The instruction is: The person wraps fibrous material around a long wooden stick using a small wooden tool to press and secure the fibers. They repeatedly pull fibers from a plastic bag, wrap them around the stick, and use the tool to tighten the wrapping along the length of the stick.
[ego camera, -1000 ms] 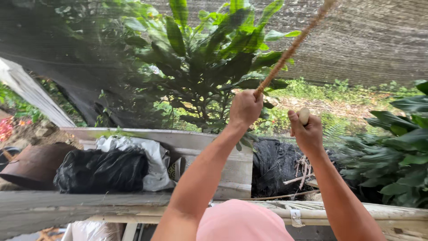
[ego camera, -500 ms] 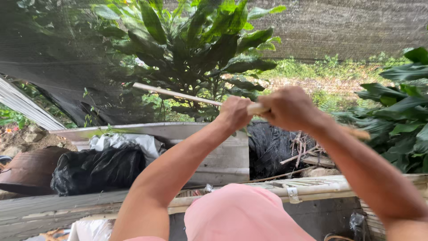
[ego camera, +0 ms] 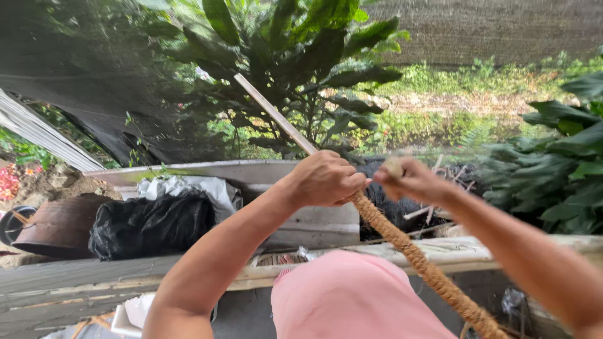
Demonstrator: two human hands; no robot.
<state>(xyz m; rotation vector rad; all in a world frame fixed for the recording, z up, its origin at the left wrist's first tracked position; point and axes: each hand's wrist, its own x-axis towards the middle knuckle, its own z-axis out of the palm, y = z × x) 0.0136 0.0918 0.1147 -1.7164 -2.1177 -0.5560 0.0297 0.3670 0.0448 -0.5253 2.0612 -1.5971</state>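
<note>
Our left hand [ego camera: 323, 179] has its fingers clamped round the stick [ego camera: 276, 116], right where its coir rope wrapping [ego camera: 414, 254] ends. Just beside that spot our right hand [ego camera: 411, 181] pinches a small pale ball (blurred). We judge the winding mid-way; the next turn needs tension, laid tight against the last coil.

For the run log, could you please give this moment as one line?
left hand: grips stick | right hand: holds small pale object, blurred | rope wrap: covers stick's lower part
</note>
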